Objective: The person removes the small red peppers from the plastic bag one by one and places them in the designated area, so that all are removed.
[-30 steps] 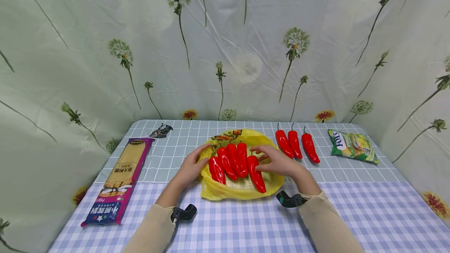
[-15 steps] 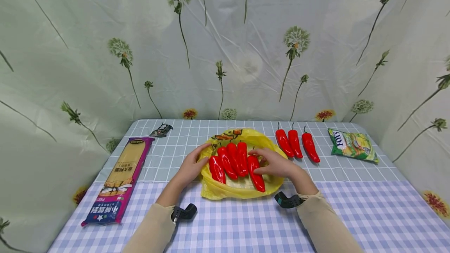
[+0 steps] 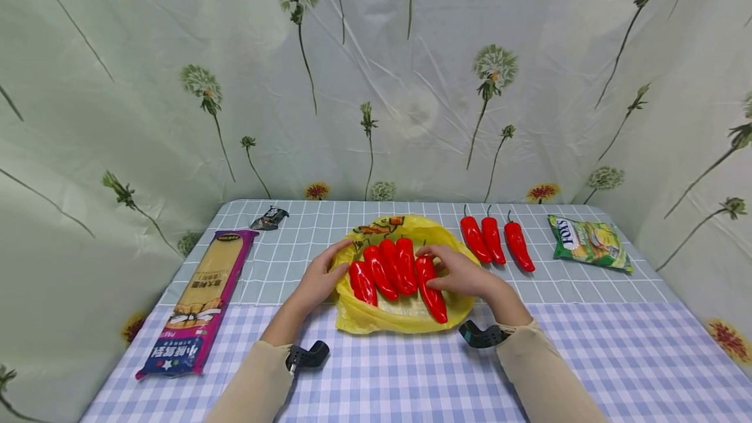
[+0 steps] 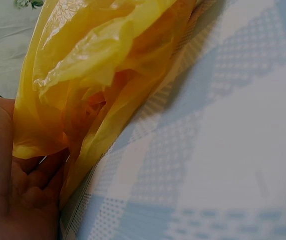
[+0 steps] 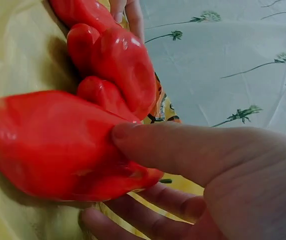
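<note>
A yellow plastic bag (image 3: 382, 325) lies spread wide in the middle, several glossy red chili peppers (image 3: 380, 271) inside it. The left hand (image 3: 320, 276) holds the bag's left side; in the left wrist view its fingers (image 4: 35, 187) go under the yellow film, with the thumb on the other side. The right hand (image 3: 464, 273) pinches the rightmost chili pepper (image 3: 431, 299) in the bag. Seen from the right wrist, the thumb presses on top of this pepper (image 5: 57, 145), and the other fingers reach beneath its stem end.
Three more red chili peppers (image 3: 492, 240) lie right of the bag. Beyond them is a green FOX'S packet (image 3: 590, 243). A long purple-edged pasta pack (image 3: 200, 299) lies at left, with a small black wrapper (image 3: 270, 218) behind it. A floral curtain (image 3: 376, 83) hangs behind the table.
The right hand has moved slightly left, its thumb and fingers coming onto the rightmost pepper in the bag. That pepper has shifted slightly. The left hand stays at the bag's side.
</note>
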Demonstrator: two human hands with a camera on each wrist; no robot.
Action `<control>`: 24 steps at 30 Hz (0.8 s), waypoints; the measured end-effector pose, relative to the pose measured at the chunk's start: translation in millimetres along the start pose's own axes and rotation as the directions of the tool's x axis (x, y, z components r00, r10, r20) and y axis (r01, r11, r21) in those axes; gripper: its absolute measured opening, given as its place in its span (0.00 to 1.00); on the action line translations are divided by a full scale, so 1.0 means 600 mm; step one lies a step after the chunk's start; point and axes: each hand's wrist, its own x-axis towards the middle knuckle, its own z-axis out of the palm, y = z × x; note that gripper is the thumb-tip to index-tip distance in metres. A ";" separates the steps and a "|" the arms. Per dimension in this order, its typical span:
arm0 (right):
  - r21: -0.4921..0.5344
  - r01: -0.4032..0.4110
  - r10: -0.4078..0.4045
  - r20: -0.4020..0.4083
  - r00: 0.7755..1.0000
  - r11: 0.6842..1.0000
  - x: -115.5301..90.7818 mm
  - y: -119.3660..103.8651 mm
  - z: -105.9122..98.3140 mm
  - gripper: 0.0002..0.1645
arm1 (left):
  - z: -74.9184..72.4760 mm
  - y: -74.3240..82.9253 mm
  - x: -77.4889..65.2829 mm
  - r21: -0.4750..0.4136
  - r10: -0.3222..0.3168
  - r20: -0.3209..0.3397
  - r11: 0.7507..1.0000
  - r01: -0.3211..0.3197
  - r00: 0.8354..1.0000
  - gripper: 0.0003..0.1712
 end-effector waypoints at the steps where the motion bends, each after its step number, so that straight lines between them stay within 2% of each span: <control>1: 0.004 -0.001 0.001 -0.007 1.000 1.000 0.000 0.000 0.000 0.35 | 0.000 0.000 0.000 -0.003 -0.003 0.000 1.000 0.003 1.000 0.30; 7: 0.016 -0.019 0.021 -0.080 0.997 1.000 -0.001 -0.005 -0.004 0.36 | 0.001 0.002 -0.001 -0.009 -0.026 0.005 1.000 0.026 1.000 0.30; 10: 0.025 0.004 -0.001 -0.132 0.991 1.000 -0.004 -0.008 -0.007 0.37 | 0.000 0.001 0.000 -0.008 -0.032 0.006 0.999 0.032 0.999 0.30; 16: 0.071 0.084 -0.066 -0.222 0.973 0.994 -0.006 -0.011 -0.016 0.42 | 0.000 0.002 0.000 -0.015 -0.024 0.003 1.000 0.024 1.000 0.30; 19: 0.065 0.088 -0.067 -0.267 0.961 0.994 -0.007 -0.011 -0.021 0.44 | 0.000 0.003 -0.001 -0.011 -0.014 0.000 1.000 0.014 1.000 0.30; 24: 0.041 0.071 -0.054 -0.320 0.946 0.997 -0.011 -0.006 -0.030 0.40 | 0.000 0.003 -0.003 -0.003 -0.009 -0.004 1.000 0.009 1.000 0.30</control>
